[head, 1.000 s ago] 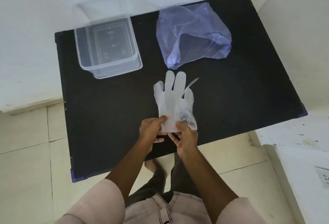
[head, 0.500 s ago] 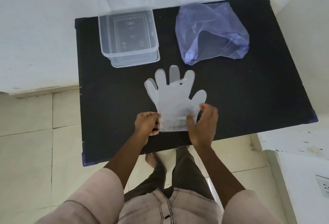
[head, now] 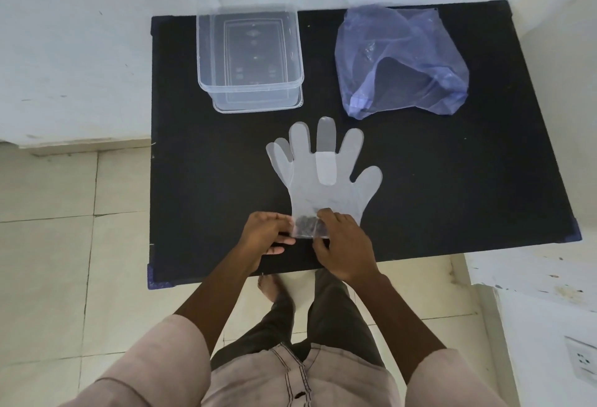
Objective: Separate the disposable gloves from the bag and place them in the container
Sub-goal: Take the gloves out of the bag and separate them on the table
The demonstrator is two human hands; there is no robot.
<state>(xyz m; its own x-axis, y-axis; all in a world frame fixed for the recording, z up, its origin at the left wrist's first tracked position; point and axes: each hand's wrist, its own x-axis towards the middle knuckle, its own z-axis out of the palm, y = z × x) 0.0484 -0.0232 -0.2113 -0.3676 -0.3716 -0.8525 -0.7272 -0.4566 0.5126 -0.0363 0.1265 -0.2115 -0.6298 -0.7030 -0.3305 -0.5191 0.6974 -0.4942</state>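
Note:
Clear disposable gloves (head: 323, 177) lie flat on the black table (head: 452, 180), fingers pointing away from me; two layers seem stacked, slightly offset. My left hand (head: 266, 233) pinches the cuff's left corner. My right hand (head: 342, 241) presses on the cuff from the right, fingers on the plastic. A clear rectangular container (head: 248, 57) stands at the table's far left, with nothing in it. A crumpled translucent purple bag (head: 400, 60) lies at the far right, its mouth facing me.
The table stands against a white wall in a corner. Beige floor tiles (head: 48, 245) lie to the left and below. A white ledge (head: 533, 274) with a wall socket (head: 583, 361) is at the right. My legs and feet are under the table's near edge.
The gloves have been laid flatter, fingers spread. My right hand moved left from the cuff's right edge toward its middle. The view has shifted, so the table sits more to the right.

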